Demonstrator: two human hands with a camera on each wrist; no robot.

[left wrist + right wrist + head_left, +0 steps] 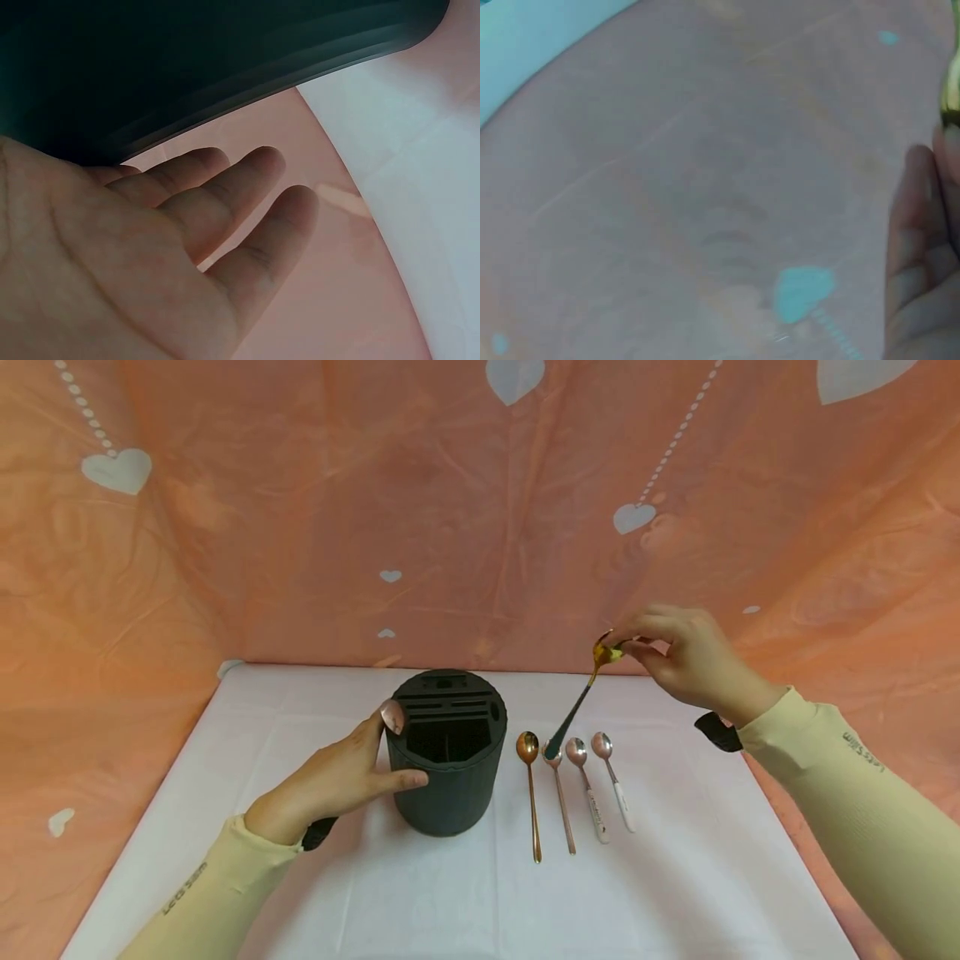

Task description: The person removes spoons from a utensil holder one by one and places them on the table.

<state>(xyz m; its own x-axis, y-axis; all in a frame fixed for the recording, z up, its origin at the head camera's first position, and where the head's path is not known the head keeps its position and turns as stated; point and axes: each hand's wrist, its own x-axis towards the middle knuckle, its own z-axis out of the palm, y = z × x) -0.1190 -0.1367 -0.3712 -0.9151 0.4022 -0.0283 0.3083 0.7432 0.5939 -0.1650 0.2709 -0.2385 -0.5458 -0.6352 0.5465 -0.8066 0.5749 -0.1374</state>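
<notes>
In the head view my right hand (686,656) pinches a gold piece of cutlery with a dark handle (572,714) by its head. Fingers partly hide that head, so I cannot tell whether it is a spoon or a fork. Its handle slants down to the left, overlapping the bowl of a rose-gold spoon (562,802). My left hand (341,777) rests at the left side of a black round cutlery holder (450,793), thumb stretched across its front. The left wrist view shows the other fingers (262,225) extended below the dark holder. A shiny pinkish oval (392,716) shows at the holder's left rim.
Right of the holder, a copper-gold spoon (533,802), the rose-gold one and two white-handled spoons (595,806) lie in a row, bowls away from me. They lie on a white-covered table (405,902). An orange curtain with white hearts (337,527) hangs behind.
</notes>
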